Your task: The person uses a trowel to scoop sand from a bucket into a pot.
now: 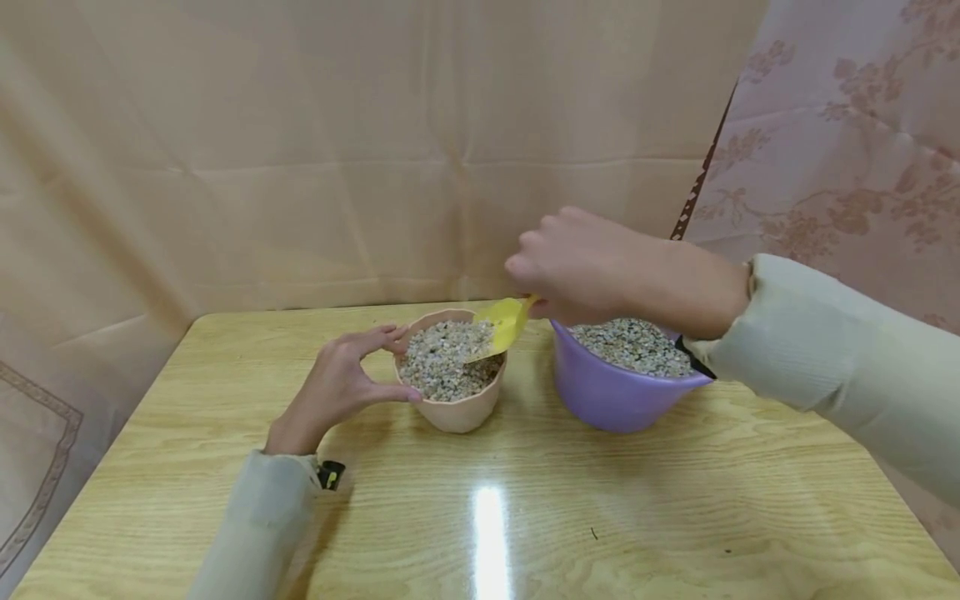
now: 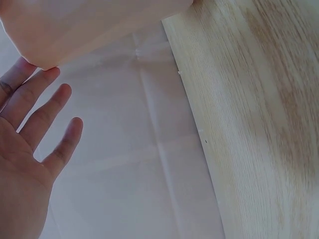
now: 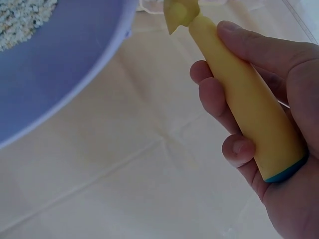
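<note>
My right hand [image 1: 581, 262] grips the yellow handle of a small hand trowel [image 1: 507, 321]; the right wrist view shows the fingers wrapped round the handle [image 3: 239, 99] with its teal end. The trowel's yellow blade tilts down into a peach pot [image 1: 459, 414] full of small gravel [image 1: 442, 362], its tip touching the gravel's surface. My left hand [image 1: 347, 379] is spread at the pot's left side, thumb on the near rim and fingers at the far side. In the left wrist view, fairly straight fingers [image 2: 42, 117] touch the pot's wall [image 2: 79, 30].
A purple basin [image 1: 611, 396] holding more gravel [image 1: 633, 343] stands right of the pot, partly behind my right forearm. Both rest on a wooden table [image 1: 420, 508]. A beige cloth [image 1: 337, 150] hangs behind the table, with a patterned cloth [image 1: 862, 158] at the right.
</note>
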`<state>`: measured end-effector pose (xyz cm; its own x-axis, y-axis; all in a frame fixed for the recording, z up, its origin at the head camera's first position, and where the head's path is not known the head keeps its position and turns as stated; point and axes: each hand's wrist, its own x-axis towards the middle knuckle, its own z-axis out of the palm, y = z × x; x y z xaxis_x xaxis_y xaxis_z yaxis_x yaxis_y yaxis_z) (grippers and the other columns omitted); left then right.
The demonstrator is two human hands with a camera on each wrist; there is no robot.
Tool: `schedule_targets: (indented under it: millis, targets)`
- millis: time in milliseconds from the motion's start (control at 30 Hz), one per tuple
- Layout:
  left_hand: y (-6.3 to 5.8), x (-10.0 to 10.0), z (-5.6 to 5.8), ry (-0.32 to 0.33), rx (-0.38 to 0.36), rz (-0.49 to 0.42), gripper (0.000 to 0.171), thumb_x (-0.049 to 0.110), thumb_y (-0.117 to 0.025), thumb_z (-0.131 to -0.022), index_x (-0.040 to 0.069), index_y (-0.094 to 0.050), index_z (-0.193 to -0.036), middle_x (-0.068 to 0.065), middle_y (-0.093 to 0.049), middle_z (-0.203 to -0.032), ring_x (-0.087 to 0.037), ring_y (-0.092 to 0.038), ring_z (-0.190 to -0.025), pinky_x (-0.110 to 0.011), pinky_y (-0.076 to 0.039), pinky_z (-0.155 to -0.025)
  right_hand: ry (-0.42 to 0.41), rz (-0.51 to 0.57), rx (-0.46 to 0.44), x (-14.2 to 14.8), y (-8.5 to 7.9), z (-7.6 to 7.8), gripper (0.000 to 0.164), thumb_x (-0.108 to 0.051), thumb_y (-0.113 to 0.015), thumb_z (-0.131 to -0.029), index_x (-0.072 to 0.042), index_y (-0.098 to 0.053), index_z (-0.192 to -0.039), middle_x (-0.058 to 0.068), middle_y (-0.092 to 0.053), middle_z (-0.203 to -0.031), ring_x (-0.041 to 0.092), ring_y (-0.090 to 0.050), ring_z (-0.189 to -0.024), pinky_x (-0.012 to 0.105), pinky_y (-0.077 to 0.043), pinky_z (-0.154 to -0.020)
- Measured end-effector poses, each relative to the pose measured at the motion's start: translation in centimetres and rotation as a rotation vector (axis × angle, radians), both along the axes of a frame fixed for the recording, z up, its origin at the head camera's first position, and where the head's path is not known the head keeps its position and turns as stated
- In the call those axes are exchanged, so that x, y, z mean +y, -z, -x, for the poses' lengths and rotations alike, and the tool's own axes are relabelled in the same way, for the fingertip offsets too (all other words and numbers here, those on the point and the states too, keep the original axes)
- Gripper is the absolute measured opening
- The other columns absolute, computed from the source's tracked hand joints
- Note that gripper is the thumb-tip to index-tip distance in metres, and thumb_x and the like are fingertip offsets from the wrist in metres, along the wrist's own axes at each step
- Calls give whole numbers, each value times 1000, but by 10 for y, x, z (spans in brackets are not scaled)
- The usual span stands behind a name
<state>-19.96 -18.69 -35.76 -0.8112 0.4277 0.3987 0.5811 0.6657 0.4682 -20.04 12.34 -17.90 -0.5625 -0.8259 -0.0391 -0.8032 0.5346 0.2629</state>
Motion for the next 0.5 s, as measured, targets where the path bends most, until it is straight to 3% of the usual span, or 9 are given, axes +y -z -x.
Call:
schedule_targets:
  millis: [233, 500]
  targets:
    - [1, 1, 0, -5, -5, -3, 56, 48, -94, -56, 15, -74, -98, -13, -64, -131, -34, -57, -125, -57, -45, -101, -8, -18, 33, -3, -12, -3, 24, -23, -81, -82, -13, -61, -73, 3, -59, -69, 25, -58, -63, 43, -50, -61]
    - [1, 1, 0, -16, -8, 2, 56, 48, -93, -56, 15, -75, -98, -11, -65, -131, -34, -58, -125, -57, -44, -101, -4, -6, 35, 0, -19, -4, 25, -19, -77, -83, -17, -59, -67, -1, -55, -63, 22, -53, -57, 39, -45, -55]
